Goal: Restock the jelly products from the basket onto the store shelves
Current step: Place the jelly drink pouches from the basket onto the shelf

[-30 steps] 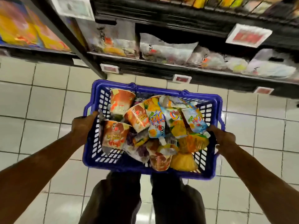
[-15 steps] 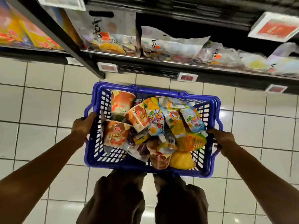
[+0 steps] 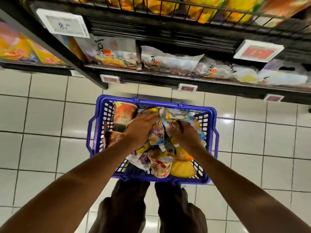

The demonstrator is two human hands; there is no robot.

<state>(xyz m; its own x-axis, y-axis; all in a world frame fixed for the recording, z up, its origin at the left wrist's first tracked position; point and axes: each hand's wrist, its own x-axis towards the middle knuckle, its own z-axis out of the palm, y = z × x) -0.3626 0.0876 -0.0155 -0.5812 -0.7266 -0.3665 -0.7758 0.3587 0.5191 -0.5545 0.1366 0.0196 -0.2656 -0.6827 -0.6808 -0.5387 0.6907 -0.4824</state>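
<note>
The blue plastic basket (image 3: pixel 94 132) sits low over the tiled floor in front of my legs. It is full of jelly cups and spouted jelly pouches. Both my hands are inside it. My left hand (image 3: pixel 139 130) lies over the middle of the pile, its fingers curved across the top of a blue and white jelly pouch (image 3: pixel 155 132) and its thumb hidden under the pouch. My right hand (image 3: pixel 186 137) pinches a neighbouring jelly pouch (image 3: pixel 171 123) with curled fingers. An orange jelly cup (image 3: pixel 123 113) stands at the basket's far left corner.
A dark shelf (image 3: pixel 151 76) just beyond the basket carries clear bagged jelly packs (image 3: pixel 168 61) and red price tags. A wire-fronted shelf (image 3: pixel 168 9) above holds yellow packs. Colourful boxes (image 3: pixel 25 49) fill the left bay. A white price label (image 3: pixel 64 24) juts out at upper left.
Both hands let go of the basket's sides and moved inward onto the pouches in the pile. The basket now rests lower and farther from me, and the view has tilted up toward the shelves.
</note>
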